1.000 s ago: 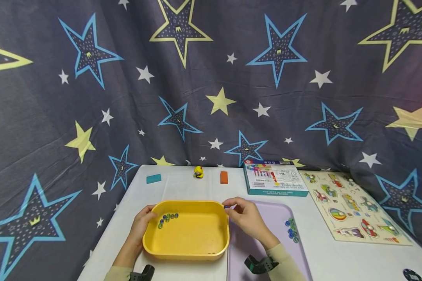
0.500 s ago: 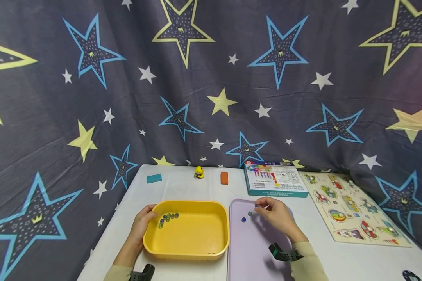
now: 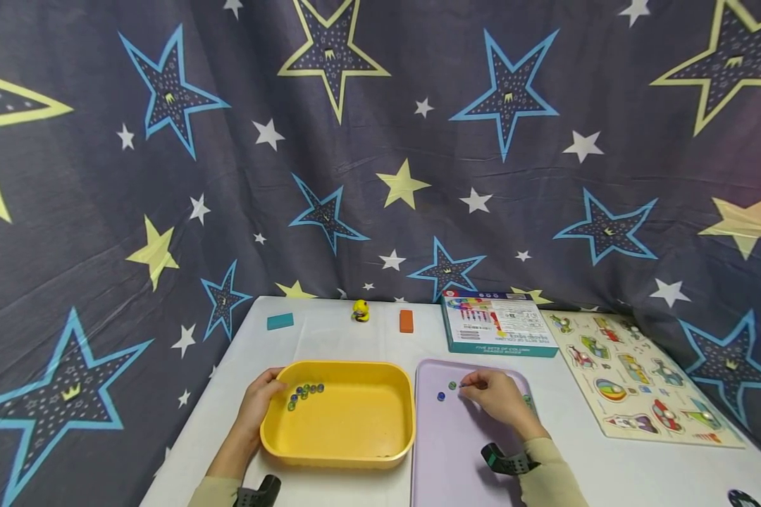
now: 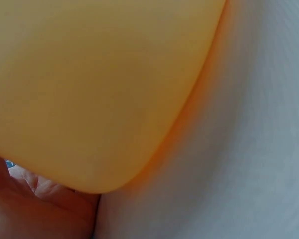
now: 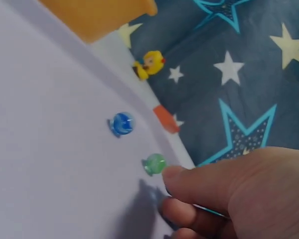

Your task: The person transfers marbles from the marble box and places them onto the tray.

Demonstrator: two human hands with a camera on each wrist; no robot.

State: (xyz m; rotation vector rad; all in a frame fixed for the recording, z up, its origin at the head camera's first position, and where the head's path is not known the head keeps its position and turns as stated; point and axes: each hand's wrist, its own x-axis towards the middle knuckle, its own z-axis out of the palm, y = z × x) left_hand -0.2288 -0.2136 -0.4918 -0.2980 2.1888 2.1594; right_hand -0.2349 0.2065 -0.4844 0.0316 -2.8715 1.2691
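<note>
In the head view my left hand point(image 3: 258, 401) grips the left rim of a yellow plastic bin point(image 3: 336, 436), thumb over the edge. A curved row of blue and green glass marbles point(image 3: 304, 391) lies inside, near that thumb. My right hand point(image 3: 497, 398) is low over the back of a lilac tray point(image 3: 444, 458). Its thumb and forefinger pinch a small dark-blue marble, mostly hidden by the fingers. Just left of the fingertips a green marble point(image 5: 156, 164) and a blue marble point(image 5: 122, 123) rest on the tray. More marbles point(image 3: 528, 400) show partly behind the right hand.
Along the back stand a teal block point(image 3: 280, 321), a yellow duck figure point(image 3: 360, 310), an orange block point(image 3: 406, 321) and a flat boxed set point(image 3: 501, 327). A wooden picture puzzle board point(image 3: 634, 380) lies at the right. A starry curtain point(image 3: 380, 141) hangs behind the white table.
My right hand has moved right from the bin's right rim to over the lilac tray, then slightly lower, revealing two marbles on it. The left hand has kept its grip on the bin.
</note>
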